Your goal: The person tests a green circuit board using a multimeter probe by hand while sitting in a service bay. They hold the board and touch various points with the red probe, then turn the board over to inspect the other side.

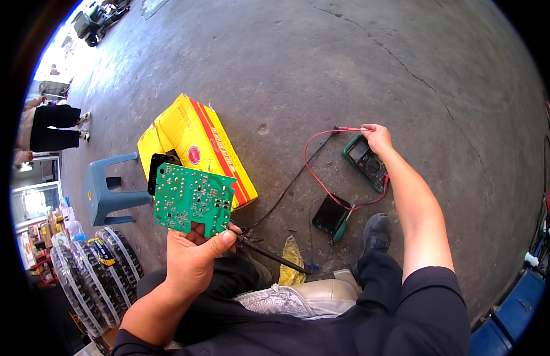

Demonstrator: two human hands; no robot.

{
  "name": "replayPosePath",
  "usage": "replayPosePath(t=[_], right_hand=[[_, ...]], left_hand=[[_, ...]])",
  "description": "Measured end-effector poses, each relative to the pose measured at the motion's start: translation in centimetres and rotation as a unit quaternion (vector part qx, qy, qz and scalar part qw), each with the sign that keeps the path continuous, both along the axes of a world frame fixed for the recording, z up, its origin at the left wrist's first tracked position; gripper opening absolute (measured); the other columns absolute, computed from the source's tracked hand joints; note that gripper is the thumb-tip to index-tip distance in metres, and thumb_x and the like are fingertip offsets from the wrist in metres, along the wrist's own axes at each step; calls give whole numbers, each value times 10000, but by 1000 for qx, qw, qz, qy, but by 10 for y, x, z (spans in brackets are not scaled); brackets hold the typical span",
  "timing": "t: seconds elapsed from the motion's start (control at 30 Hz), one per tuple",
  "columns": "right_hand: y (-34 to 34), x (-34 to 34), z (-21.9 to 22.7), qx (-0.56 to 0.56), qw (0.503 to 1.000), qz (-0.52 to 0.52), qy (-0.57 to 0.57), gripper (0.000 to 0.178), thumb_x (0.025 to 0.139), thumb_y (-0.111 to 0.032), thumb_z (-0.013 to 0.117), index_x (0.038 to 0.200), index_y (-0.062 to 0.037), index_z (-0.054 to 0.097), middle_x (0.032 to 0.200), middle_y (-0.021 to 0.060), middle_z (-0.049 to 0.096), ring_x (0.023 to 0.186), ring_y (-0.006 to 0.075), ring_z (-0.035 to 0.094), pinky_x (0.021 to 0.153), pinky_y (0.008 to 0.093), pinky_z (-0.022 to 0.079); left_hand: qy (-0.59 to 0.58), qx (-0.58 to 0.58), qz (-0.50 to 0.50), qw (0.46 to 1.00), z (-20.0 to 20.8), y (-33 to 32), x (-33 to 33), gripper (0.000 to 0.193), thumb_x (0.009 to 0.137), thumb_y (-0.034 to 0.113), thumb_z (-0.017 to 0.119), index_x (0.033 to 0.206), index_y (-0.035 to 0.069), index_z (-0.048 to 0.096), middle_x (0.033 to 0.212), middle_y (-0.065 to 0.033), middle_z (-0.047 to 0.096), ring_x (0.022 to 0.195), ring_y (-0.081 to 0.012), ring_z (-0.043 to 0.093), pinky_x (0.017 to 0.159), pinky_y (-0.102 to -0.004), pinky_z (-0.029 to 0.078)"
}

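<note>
Evidently, the circuit board [193,197] is solder-dotted green.

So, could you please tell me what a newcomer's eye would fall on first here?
Probably the yellow cardboard box, left of centre on the concrete floor. In front of it, the left grip holds up a green printed circuit board. To the right, a red test lead curves from the right grip to a green-cased multimeter.

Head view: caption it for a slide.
Left hand grips a green circuit board; right hand holds a red test lead near a multimeter.
</note>
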State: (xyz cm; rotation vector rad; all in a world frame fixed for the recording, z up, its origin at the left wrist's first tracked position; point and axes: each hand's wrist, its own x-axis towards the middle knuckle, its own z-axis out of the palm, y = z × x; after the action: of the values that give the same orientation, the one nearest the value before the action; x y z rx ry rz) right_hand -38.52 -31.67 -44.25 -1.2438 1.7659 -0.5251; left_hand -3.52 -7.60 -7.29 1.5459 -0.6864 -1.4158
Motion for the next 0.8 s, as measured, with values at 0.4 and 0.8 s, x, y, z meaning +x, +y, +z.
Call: replayPosePath(t=[0.4,0.8], right_hand=[[0,2,5,2,1000,4,28,228,883,-190,726,1070,-63,759,1006,105,764,941,204,716,851,320,527],[-3,0,2,38,997,6,72,224,899,-199,712,1086,-86,758,1048,114,753,973,210,707,867,335,527]], left_hand=[[-6,-2,3,1000,-2,1,1,377,842,-16,752,1179,6,584,962,-131,709,807,-170,679,677,-295,563],[-24,1,-10,1000,0,1,0,367,838,46,768,1162,16,598,947,-105,700,824,-175,670,671,-307,552]])
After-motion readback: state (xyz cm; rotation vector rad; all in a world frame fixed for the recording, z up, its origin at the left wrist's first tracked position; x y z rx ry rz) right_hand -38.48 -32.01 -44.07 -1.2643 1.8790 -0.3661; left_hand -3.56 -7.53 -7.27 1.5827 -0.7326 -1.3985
